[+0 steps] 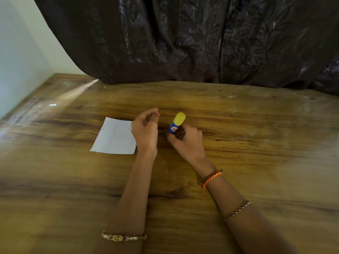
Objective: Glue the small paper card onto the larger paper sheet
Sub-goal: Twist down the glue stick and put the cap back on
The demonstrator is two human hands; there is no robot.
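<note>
A white paper sheet (114, 137) lies flat on the wooden table (256, 143), left of centre. A second sheet's edge shows under its right side, so two papers seem stacked; I cannot tell the small card apart. My right hand (187, 142) grips a blue glue stick (176, 125) with a yellow cap, tilted up and away from me, cap on. My left hand (145, 132) hovers just left of the glue stick, over the paper's right edge, fingers loosely curled and holding nothing.
A dark patterned curtain (183, 43) hangs along the table's far edge. A pale wall (18, 61) borders the table on the left. Bangles and an orange thread band sit on my wrists.
</note>
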